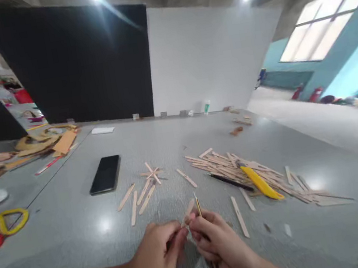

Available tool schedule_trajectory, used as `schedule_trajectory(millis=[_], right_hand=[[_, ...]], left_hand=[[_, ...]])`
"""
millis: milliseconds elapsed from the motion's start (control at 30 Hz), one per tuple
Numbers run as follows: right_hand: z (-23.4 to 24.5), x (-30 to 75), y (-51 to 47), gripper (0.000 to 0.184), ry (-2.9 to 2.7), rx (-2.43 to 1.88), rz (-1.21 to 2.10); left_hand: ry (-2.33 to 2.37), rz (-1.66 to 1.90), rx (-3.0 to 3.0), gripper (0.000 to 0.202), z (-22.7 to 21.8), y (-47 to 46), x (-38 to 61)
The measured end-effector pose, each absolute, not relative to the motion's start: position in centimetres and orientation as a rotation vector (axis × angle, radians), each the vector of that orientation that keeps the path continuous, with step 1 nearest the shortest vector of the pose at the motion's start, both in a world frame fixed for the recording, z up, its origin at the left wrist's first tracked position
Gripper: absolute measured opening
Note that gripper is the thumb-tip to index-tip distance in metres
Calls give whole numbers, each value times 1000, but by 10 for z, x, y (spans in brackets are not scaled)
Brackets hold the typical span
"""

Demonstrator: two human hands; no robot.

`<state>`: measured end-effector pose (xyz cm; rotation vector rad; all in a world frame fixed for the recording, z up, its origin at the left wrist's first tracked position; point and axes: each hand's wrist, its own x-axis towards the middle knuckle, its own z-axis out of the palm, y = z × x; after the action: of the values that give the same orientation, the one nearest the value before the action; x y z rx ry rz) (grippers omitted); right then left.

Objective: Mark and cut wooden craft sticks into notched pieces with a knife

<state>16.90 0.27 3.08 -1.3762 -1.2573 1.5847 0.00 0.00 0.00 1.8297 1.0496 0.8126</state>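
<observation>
On the grey surface (79, 233), a phone (106, 175) lies left, seemingly out of the way; the fingers of the left hand (159, 255) pinch a wooden stick (188, 209), apparently steadying it; the right hand's (219, 241) wrap around a slim tool (198, 208); piled sticks (227, 167) sit right, within reach.

Matt, bare wood is shown by the pale, slender held stick (191, 205) and the heaped pale flat sticks (218, 164). Glare is reflected by the smooth grey tabletop (152, 138); smooth plastic is suggested by the long yellow cutter (260, 182).
</observation>
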Motion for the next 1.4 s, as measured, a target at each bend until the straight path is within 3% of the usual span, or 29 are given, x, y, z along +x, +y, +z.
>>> schedule_trajectory(millis=[200, 300, 400, 533, 667, 800, 1033, 1200, 1333, 1400], right_hand=[[44, 189, 13, 27, -1357, -1475, 1269], [62, 225, 35, 15, -1521, -1508, 995], [72, 253, 48, 19, -1622, -1551, 887], [64, 241, 39, 8, -1709, -1524, 1050], [47, 202, 21, 22, -1626, -1375, 1417], [34, 183, 16, 26, -1446, -1252, 1615], [18, 189, 28, 23, -1230, -1288, 1718], [21, 194, 54, 39, -1060, -1355, 1580], [23, 189, 42, 27, -1119, -1236, 1661], [21, 182, 29, 29, -1155, -1157, 1709]], left_hand=[[1090, 798, 1708, 51, 3, 3, -1], [1083, 786, 1626, 51, 3, 6, -2], [1070, 770, 1558, 52, 0, 8, -2], [1059, 742, 1490, 56, -1, 7, -3], [1012, 715, 1480, 58, 2, 6, -2], [988, 710, 1487, 59, 3, 6, 0], [1009, 673, 1458, 63, 4, 7, 3], [1022, 687, 1418, 64, 0, 8, 4], [992, 701, 1425, 63, -2, 9, 2], [970, 707, 1434, 61, -1, 9, 2]])
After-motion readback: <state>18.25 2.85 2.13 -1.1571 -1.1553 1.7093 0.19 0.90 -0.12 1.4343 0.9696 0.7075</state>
